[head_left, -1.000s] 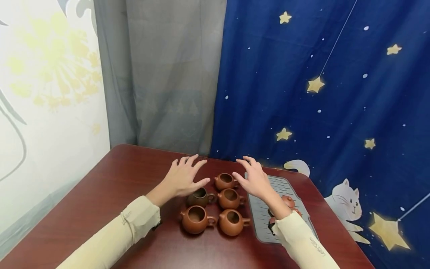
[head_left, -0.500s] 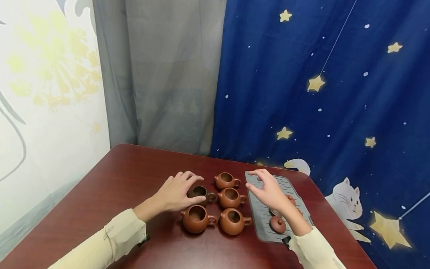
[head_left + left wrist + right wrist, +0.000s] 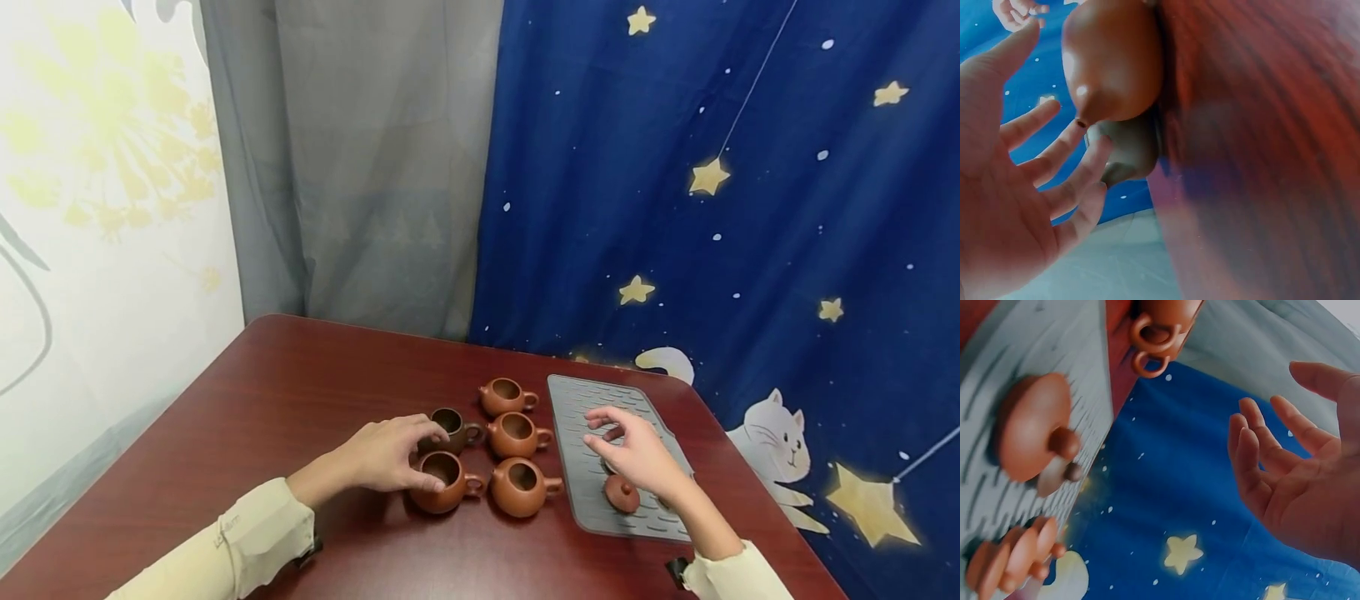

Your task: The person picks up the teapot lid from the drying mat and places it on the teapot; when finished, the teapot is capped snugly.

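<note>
My left hand (image 3: 382,454) hovers beside the front-left brown clay teapot (image 3: 442,502), thumb and fingers spread around its left side. In the left wrist view the fingertips are right at its spout (image 3: 1090,107). Just behind stands a dark olive teapot (image 3: 456,442), partly covered by the fingers. Over the grey mat (image 3: 573,450) my right hand (image 3: 637,454) hangs with loosely bent fingers, holding nothing. Below it lies a reddish-brown knobbed lid (image 3: 621,493). A darker lid (image 3: 1050,478) and several overlapping brown lids (image 3: 1019,550) show in the right wrist view, mostly hidden by the hand from above.
Three more brown teapots, lidless, line up to the right: front (image 3: 519,492), middle (image 3: 516,437) and back (image 3: 504,398), handles toward the mat. All stand on a dark red table (image 3: 315,375). Behind it hang a grey curtain (image 3: 390,167) and a blue starry curtain (image 3: 585,167).
Both hands have come down and toward the body. The left has lowered to the front-left teapot; the right has shifted right over the mat. The teapots stay in place.
</note>
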`<state>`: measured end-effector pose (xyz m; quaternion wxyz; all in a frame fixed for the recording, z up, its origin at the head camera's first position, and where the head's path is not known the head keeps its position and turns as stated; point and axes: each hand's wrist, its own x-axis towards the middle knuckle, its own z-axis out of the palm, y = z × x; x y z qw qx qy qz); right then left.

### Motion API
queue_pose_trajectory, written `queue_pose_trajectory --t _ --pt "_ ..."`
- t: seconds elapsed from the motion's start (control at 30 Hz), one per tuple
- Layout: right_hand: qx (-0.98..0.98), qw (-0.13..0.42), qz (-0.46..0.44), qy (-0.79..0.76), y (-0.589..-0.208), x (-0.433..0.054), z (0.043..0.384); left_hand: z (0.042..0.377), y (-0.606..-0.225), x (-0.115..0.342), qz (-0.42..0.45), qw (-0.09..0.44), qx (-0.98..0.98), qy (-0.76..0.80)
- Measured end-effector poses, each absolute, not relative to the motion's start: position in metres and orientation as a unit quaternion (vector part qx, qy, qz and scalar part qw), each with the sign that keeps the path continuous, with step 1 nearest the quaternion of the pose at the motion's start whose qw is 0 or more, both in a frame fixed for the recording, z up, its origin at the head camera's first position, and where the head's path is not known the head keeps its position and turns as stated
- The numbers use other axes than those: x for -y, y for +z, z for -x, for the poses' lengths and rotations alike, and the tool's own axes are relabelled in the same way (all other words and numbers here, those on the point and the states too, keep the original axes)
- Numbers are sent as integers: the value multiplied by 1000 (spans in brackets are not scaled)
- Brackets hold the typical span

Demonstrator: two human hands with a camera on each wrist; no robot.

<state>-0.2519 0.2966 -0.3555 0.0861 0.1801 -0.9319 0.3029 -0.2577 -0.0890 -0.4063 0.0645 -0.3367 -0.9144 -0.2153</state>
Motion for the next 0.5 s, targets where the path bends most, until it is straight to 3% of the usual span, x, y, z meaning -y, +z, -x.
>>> queue_pose_trajectory --t 0.3,0.5 --pt "933 26 -159 323 -366 -327 241 257 -412 88 335 42 919 -203" --pt "936 16 -170 307 -377 -346 243 258 -414 88 317 25 922 -221"
